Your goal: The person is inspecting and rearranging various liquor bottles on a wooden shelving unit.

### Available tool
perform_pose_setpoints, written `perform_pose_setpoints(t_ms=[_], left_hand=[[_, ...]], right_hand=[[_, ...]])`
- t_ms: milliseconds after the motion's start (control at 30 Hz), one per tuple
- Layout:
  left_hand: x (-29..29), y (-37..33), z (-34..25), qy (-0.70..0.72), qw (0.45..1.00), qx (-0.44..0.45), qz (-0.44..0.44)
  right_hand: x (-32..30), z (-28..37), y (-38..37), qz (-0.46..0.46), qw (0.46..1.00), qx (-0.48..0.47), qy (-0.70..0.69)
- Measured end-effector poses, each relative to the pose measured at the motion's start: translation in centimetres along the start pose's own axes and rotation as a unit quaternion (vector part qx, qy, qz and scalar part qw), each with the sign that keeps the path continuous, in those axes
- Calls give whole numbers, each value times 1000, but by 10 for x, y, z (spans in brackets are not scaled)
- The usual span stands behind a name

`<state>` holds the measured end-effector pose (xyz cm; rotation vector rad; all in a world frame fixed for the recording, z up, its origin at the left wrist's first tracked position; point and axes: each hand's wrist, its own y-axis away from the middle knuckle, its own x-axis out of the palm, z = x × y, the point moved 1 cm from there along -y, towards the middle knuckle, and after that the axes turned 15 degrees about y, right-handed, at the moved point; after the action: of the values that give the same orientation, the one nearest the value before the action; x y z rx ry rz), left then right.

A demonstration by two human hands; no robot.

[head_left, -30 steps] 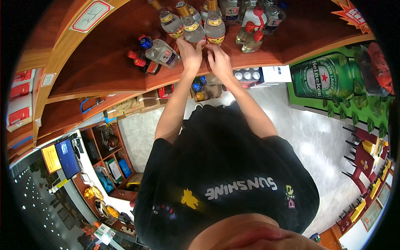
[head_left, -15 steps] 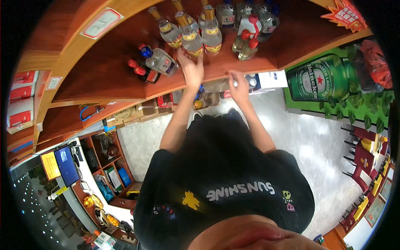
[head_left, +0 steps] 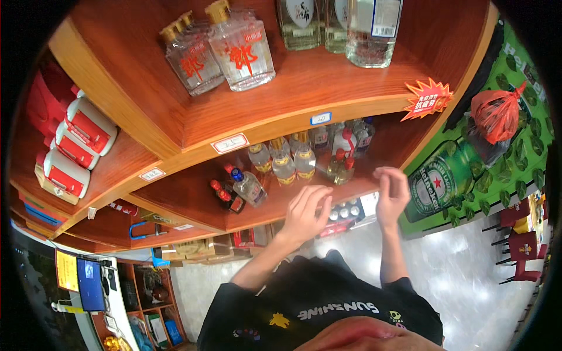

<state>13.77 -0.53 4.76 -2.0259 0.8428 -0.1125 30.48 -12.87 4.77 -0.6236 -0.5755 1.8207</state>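
Head view: the left hand, loosely curled, and the right hand, half open, hang before the lower shelf, seemingly empty. Yellow-banded bottles stand there beyond the left hand, red-capped ones beside them. The step looks like handling bottles; gripping one would call for a narrow reach.

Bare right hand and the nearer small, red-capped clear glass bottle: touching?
Apart. The head view shows a strip of reddish-brown wooden shelf between the bare right hand and the nearer small, red-capped clear glass bottle.
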Motion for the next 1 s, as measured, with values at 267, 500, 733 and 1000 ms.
perform_pose_setpoints(t_ms=[267,500,733,1000], left_hand=[[-94,-146,-104,-134,955,243,-108],[-119,-191,-84,-330,938,31,-104],[-125,-198,-70,-297,948,-38,-109],[-127,-192,-80,-121,982,119,-84]], right_hand=[[31,165,-113,94,965,-232,-84],[126,173,-193,50,939,-329,88],[129,187,-185,227,946,-229,46],[87,186,-162,268,937,-178,-134]])
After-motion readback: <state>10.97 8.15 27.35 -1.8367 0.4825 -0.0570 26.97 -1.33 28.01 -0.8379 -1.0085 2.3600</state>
